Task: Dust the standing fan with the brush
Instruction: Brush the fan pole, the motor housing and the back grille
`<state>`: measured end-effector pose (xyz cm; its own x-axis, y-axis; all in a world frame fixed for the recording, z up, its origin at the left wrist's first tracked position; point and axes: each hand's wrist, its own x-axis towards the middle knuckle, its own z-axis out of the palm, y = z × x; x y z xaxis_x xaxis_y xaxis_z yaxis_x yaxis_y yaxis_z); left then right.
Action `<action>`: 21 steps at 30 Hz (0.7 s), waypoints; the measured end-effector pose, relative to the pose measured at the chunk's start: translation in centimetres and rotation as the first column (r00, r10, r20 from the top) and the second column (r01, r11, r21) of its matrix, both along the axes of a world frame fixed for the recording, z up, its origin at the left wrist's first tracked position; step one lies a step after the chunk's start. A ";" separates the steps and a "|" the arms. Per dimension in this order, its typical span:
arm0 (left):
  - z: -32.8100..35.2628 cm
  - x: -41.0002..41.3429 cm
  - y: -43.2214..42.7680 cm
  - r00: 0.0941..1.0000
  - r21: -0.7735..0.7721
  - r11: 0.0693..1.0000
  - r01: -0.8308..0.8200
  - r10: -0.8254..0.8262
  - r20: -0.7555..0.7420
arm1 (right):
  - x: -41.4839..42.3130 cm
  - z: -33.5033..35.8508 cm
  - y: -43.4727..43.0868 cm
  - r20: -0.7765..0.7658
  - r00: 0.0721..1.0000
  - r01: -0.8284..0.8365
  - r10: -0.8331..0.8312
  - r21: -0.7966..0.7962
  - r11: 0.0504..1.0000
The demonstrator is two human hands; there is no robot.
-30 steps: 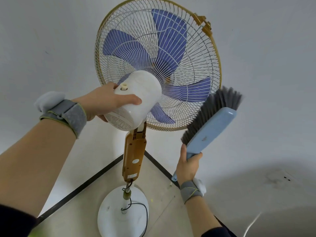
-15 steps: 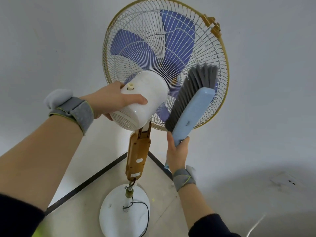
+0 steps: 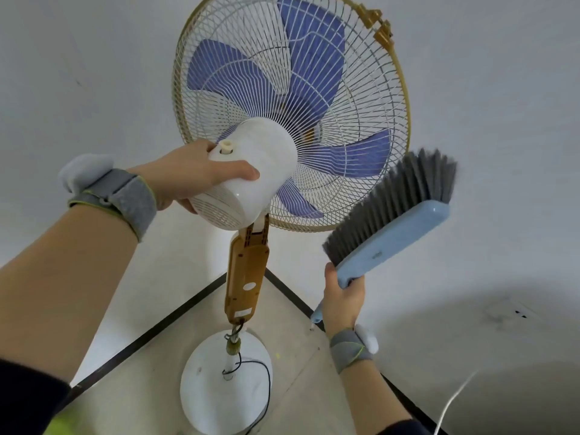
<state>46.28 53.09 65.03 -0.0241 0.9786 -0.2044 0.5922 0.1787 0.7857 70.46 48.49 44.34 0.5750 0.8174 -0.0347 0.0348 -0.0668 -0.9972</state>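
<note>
Half a second ago the brush (image 3: 392,240) lay across the lower right of the grille (image 3: 376,98), bristles on the wire. It has since swung out to the right, clear of the rim, and slants up and away from the right hand (image 3: 343,301). That hand's fingers are wrapped round the blue handle, with the thumb lying up its side. The grey bristles (image 3: 398,196) face up and left, toward the grille but apart from it. The left hand (image 3: 191,177) has not shifted: it grips the white motor (image 3: 270,152) of the fan (image 3: 292,120), thumb along the near side and the other fingers curled underneath. The blue blades (image 3: 314,58) sit beyond that thumb, behind the grille.

A small mark is stamped on the brush back, just above the right fingers, too small to read. Below the left fingers, the brown box (image 3: 248,265) on the pole bears a white oval sticker (image 3: 249,286) and a label (image 3: 241,313) at its lower end. Neither is legible.
</note>
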 end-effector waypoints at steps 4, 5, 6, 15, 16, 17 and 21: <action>0.1 0.2 0.0 1.000 0.006 1.000 -0.002 0.002 -0.006 | -2.1 -1.0 0.0 0.088 0.979 -0.172 0.181 -0.104 0.980; 0.2 0.2 -0.1 1.000 0.003 1.000 0.000 0.000 -0.009 | -2.4 -1.4 0.3 0.129 0.968 -0.197 0.216 -0.142 0.970; 0.2 0.1 -0.1 1.000 0.002 1.000 0.001 -0.001 -0.013 | -2.7 -1.7 0.8 0.167 0.955 -0.216 0.246 -0.182 0.959; 0.4 0.2 -0.5 0.999 0.012 1.000 -0.020 0.021 -0.032 | 2.8 -3.6 1.9 0.436 0.801 -0.159 0.411 -0.507 0.847; 0.3 0.2 -0.3 0.999 0.011 1.000 -0.021 0.021 -0.029 | 3.6 -3.7 1.6 0.443 0.787 -0.142 0.429 -0.547 0.825; 0.3 0.3 -0.2 1.000 0.010 1.000 -0.017 0.017 -0.025 | 4.6 -4.0 1.2 0.438 0.781 -0.127 0.444 -0.586 0.801; 0.4 0.1 0.2 1.000 0.001 1.000 -0.002 0.002 -0.026 | 7.6 -4.8 -0.7 0.422 0.744 -0.084 0.517 -0.709 0.700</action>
<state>46.33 53.25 65.40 -0.0317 0.9787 -0.2028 0.6118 0.1795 0.7703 78.06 47.76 39.54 0.3821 0.8526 -0.3565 0.6922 -0.5196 -0.5009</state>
